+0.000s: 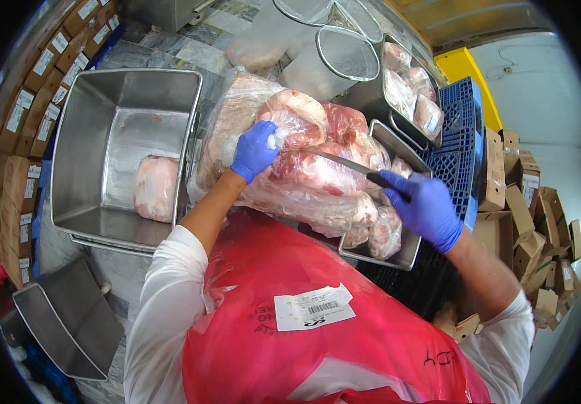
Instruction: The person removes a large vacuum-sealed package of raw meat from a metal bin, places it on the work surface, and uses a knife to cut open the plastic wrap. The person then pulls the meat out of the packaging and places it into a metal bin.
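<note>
In a blue glove, my right hand (425,207) is wrapped round the black handle of a knife (344,161). Its long blade points left and lies along the pieces of raw meat (317,168) in clear plastic wrap. My left hand (255,149), also gloved in blue, is closed on bunched plastic wrap (277,139) at the left side of the meat. Clear plastic (220,128) spreads under and around these pieces. I cannot make out whether the blade tip is cutting or only resting on the surface.
At left stands a deep steel bin (122,135) holding one pale meat piece (156,188). Steel tubs of wrapped meat (386,232) lie at right, beside blue plastic pallets (462,128). Bag-lined hoops (347,60) stand beyond. Cardboard boxes (532,222) are piled far right; more boxes (41,74) stack far left.
</note>
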`<state>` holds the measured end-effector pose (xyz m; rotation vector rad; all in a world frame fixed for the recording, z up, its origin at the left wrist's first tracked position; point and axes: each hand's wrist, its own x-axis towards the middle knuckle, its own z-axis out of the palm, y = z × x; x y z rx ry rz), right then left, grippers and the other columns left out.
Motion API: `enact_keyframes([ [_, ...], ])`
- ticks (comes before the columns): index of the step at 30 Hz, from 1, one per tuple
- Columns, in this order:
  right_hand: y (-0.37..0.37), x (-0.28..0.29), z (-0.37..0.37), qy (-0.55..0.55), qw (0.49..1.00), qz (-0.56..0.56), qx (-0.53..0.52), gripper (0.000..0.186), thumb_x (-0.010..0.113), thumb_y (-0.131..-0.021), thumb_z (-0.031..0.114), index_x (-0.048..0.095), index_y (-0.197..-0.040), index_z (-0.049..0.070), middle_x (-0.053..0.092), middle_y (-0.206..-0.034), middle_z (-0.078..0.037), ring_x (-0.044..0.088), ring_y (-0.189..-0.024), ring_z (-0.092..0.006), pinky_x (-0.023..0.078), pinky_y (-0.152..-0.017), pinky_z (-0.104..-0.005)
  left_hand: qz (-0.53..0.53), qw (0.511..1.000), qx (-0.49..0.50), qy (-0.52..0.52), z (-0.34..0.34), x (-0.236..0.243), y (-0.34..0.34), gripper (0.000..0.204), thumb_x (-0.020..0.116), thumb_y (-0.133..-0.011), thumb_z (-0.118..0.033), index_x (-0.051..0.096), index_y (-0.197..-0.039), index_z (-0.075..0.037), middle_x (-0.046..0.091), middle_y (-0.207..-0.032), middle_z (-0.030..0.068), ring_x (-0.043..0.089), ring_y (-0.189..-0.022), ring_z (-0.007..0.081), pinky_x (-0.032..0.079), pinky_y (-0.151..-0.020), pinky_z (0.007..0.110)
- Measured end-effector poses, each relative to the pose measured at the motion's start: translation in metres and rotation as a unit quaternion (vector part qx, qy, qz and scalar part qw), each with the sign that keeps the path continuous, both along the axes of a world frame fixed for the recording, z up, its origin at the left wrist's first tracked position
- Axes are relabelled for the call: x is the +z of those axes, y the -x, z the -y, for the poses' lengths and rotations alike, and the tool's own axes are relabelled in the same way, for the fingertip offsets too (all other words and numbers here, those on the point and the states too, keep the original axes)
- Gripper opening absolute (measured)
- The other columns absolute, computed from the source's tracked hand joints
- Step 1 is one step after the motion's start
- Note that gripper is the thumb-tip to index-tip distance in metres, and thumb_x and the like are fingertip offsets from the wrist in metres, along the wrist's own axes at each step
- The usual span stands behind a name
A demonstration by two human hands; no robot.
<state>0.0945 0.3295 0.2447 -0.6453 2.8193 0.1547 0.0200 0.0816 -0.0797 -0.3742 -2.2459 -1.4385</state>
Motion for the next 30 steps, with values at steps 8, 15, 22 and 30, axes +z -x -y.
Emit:
enact_keyframes([
  [8, -0.11, -0.113, -0.054, 0.105, 0.983, -0.032, -0.15, 0.05, 0.07, -0.089, 0.017, 0.059, -0.137, 0.019, 0.059, -0.073, -0.016, 0.062, -0.06, -0.0334, 0.049, -0.055, -0.0427, 0.056, 0.998, 0.001, 0.02, -0.007, 0.001, -0.004, 0.029, 0.071, -0.074, -0.014, 0.06, -0.1, -0.01, 0.065, -0.093, 0.0161, 0.064, -0.084, 0.0408, 0.053, -0.071, 0.048],
  [15, -0.151, -0.202, -0.067, 0.18, 0.964, -0.116, -0.16, 0.05, 0.069, -0.091, 0.02, 0.057, -0.14, 0.021, 0.059, -0.075, -0.016, 0.061, -0.059, -0.0329, 0.049, -0.054, -0.0421, 0.092, 0.996, 0.013, -0.001, -0.01, 0.008, -0.006, 0.028, 0.072, -0.073, -0.012, 0.06, -0.098, -0.008, 0.067, -0.091, 0.019, 0.065, -0.084, 0.0427, 0.053, -0.071, 0.047],
  [22, -0.132, -0.145, -0.069, 0.199, 0.962, -0.09, -0.166, 0.046, 0.07, -0.089, 0.029, 0.061, -0.135, 0.028, 0.061, -0.074, -0.014, 0.062, -0.06, -0.0327, 0.051, -0.058, -0.0427, 0.098, 0.995, 0.014, 0.006, -0.011, 0.013, -0.011, 0.026, 0.07, -0.076, -0.012, 0.06, -0.1, -0.008, 0.067, -0.093, 0.0211, 0.065, -0.086, 0.0432, 0.053, -0.072, 0.048],
  [30, -0.083, -0.031, -0.037, 0.096, 0.987, -0.027, -0.127, 0.036, 0.07, -0.088, 0.03, 0.069, -0.124, 0.025, 0.068, -0.078, -0.018, 0.066, -0.069, -0.0365, 0.053, -0.063, -0.0436, 0.077, 0.997, 0.02, -0.008, -0.016, 0.009, -0.017, 0.021, 0.065, -0.082, -0.013, 0.06, -0.101, -0.007, 0.066, -0.095, 0.0208, 0.064, -0.087, 0.0429, 0.052, -0.075, 0.049],
])
